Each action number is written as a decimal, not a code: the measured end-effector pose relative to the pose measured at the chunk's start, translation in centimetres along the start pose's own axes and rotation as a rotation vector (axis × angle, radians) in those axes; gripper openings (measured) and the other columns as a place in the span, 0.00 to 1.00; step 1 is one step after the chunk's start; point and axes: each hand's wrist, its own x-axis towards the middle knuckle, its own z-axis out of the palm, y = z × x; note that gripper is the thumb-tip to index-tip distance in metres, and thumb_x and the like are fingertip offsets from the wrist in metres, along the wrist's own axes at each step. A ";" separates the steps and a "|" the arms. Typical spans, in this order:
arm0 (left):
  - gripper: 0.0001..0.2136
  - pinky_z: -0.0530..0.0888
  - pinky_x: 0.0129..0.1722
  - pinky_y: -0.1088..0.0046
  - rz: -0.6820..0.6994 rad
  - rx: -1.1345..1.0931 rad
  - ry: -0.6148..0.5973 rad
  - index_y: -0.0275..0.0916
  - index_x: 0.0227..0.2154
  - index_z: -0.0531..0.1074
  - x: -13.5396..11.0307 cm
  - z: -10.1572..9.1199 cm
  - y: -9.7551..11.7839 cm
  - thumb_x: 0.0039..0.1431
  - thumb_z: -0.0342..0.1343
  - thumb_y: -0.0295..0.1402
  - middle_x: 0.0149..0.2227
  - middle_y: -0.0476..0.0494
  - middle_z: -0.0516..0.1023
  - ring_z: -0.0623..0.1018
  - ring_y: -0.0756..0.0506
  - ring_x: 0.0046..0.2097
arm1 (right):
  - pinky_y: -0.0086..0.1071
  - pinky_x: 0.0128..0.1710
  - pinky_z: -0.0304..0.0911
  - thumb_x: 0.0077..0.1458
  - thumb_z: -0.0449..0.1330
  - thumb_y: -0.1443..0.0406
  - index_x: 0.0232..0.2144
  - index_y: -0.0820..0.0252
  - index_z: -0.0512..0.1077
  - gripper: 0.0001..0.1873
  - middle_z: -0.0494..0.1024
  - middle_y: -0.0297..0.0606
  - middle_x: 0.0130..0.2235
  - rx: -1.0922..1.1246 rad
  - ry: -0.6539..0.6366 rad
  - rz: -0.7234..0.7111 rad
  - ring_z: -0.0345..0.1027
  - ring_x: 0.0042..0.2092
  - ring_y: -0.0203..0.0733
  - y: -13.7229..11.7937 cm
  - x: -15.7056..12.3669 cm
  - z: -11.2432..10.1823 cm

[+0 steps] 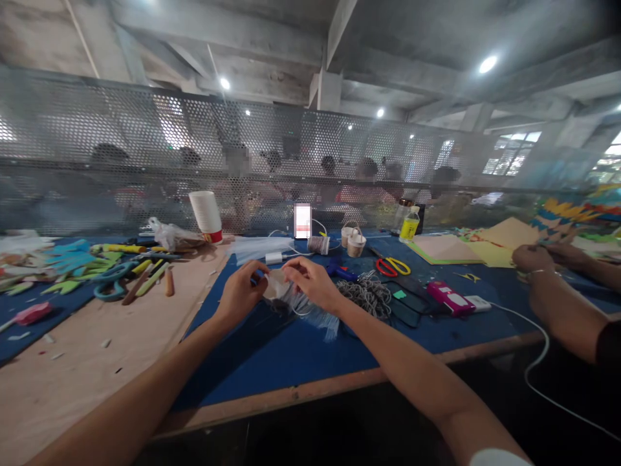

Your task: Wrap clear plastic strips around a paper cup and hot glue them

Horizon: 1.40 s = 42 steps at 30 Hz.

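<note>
My left hand [241, 289] and my right hand [313, 282] meet over the blue table cover [291, 353]. Together they grip a small pale piece with a fringe of fine white strands [291, 299] hanging from it. Both hands have their fingers closed on it. A heap of grey cord [367, 295] lies just right of my right hand. A blue glue gun [339, 270] sits behind it.
Red-and-yellow scissors [392, 266], a pink box [449, 298], a thread spool [318, 244], small paper cups [352, 241] and a yellow bottle [410, 224] lie behind. Tools and blue cutouts [72, 259] crowd the left. Another person's hands [536, 259] work coloured paper at right. A mesh screen [145, 149] backs the table.
</note>
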 end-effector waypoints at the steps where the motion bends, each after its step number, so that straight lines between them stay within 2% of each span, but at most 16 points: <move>1: 0.06 0.68 0.32 0.73 0.003 -0.004 -0.002 0.41 0.35 0.71 0.0 0.0 0.0 0.55 0.51 0.30 0.31 0.50 0.73 0.73 0.47 0.31 | 0.30 0.29 0.66 0.62 0.58 0.50 0.40 0.57 0.73 0.17 0.77 0.34 0.34 -0.013 -0.026 -0.005 0.68 0.26 0.34 0.0 0.0 0.0; 6: 0.06 0.70 0.33 0.72 0.007 -0.017 0.019 0.40 0.35 0.71 0.0 -0.1 -0.1 0.56 0.52 0.31 0.32 0.49 0.74 0.73 0.48 0.31 | 0.29 0.32 0.65 0.64 0.56 0.52 0.39 0.58 0.74 0.16 0.77 0.34 0.33 -0.103 -0.030 -0.050 0.70 0.29 0.36 -0.5 0.1 -0.5; 9: 0.07 0.71 0.36 0.71 0.016 -0.006 0.044 0.40 0.37 0.72 0.1 -0.2 -0.3 0.56 0.52 0.31 0.35 0.47 0.76 0.75 0.46 0.34 | 0.30 0.35 0.66 0.64 0.56 0.56 0.40 0.57 0.74 0.13 0.79 0.35 0.36 -0.220 -0.031 -0.070 0.72 0.31 0.36 -0.2 0.1 -2.3; 12: 0.07 0.72 0.37 0.71 0.017 0.011 0.054 0.40 0.37 0.72 0.1 -0.2 -0.4 0.56 0.52 0.32 0.34 0.48 0.75 0.75 0.47 0.34 | 0.33 0.40 0.67 0.63 0.57 0.59 0.41 0.56 0.75 0.10 0.80 0.37 0.38 -0.383 0.010 -0.103 0.74 0.37 0.40 0.9 0.2 -5.9; 14: 0.07 0.72 0.37 0.71 0.018 0.022 0.069 0.40 0.36 0.72 0.1 -0.2 -0.5 0.57 0.52 0.32 0.34 0.48 0.75 0.74 0.47 0.33 | 0.34 0.41 0.66 0.62 0.58 0.60 0.40 0.56 0.76 0.09 0.81 0.38 0.38 -0.511 0.064 -0.059 0.74 0.39 0.42 2.1 0.1 -9.1; 18: 0.06 0.72 0.37 0.70 0.030 0.008 0.040 0.40 0.36 0.71 0.0 0.0 -0.6 0.57 0.52 0.32 0.37 0.47 0.75 0.74 0.47 0.34 | 0.34 0.42 0.64 0.63 0.55 0.63 0.41 0.56 0.76 0.10 0.82 0.39 0.40 -0.807 0.282 0.196 0.75 0.41 0.43 4.3 -0.4 -15.1; 21: 0.05 0.72 0.37 0.69 0.037 0.015 0.054 0.42 0.35 0.72 0.1 0.1 -0.9 0.57 0.52 0.32 0.37 0.47 0.76 0.74 0.46 0.34 | 0.33 0.42 0.62 0.62 0.56 0.63 0.40 0.56 0.77 0.10 0.82 0.40 0.42 -0.961 0.233 0.336 0.75 0.44 0.46 5.0 -1.0 -17.5; 24: 0.06 0.72 0.38 0.68 0.036 0.012 0.054 0.43 0.36 0.72 0.1 0.2 -1.1 0.57 0.53 0.33 0.36 0.47 0.76 0.74 0.45 0.34 | 0.32 0.40 0.62 0.62 0.57 0.62 0.38 0.56 0.78 0.10 0.83 0.40 0.40 -0.966 0.159 0.357 0.75 0.43 0.45 5.1 -1.4 -17.7; 29: 0.05 0.72 0.38 0.69 0.029 0.004 0.056 0.43 0.36 0.71 0.1 0.0 -0.9 0.57 0.53 0.33 0.36 0.48 0.75 0.75 0.45 0.34 | 0.30 0.36 0.62 0.58 0.62 0.53 0.35 0.54 0.79 0.13 0.83 0.37 0.38 -0.969 -0.033 0.329 0.75 0.40 0.44 5.4 -1.3 -15.3; 35: 0.07 0.72 0.38 0.68 0.032 0.020 0.051 0.41 0.37 0.72 0.2 -0.1 -1.0 0.57 0.53 0.34 0.36 0.46 0.77 0.76 0.45 0.34 | 0.33 0.44 0.63 0.54 0.67 0.54 0.39 0.58 0.78 0.15 0.81 0.46 0.45 -1.085 -0.057 0.336 0.73 0.49 0.51 6.1 -1.4 -13.1; 38: 0.08 0.73 0.38 0.67 0.025 0.011 0.044 0.40 0.38 0.73 0.2 0.0 -1.1 0.57 0.53 0.34 0.35 0.46 0.77 0.76 0.45 0.35 | 0.35 0.46 0.63 0.56 0.65 0.56 0.38 0.59 0.78 0.13 0.81 0.48 0.45 -1.084 -0.054 0.335 0.73 0.51 0.53 5.7 -1.5 -13.6; 42: 0.07 0.73 0.38 0.68 0.031 0.001 0.046 0.40 0.36 0.72 0.2 0.0 -1.1 0.58 0.52 0.34 0.36 0.45 0.77 0.76 0.45 0.35 | 0.34 0.43 0.65 0.57 0.65 0.56 0.36 0.58 0.78 0.12 0.83 0.45 0.41 -1.007 -0.067 0.351 0.76 0.45 0.49 4.0 -1.9 -16.0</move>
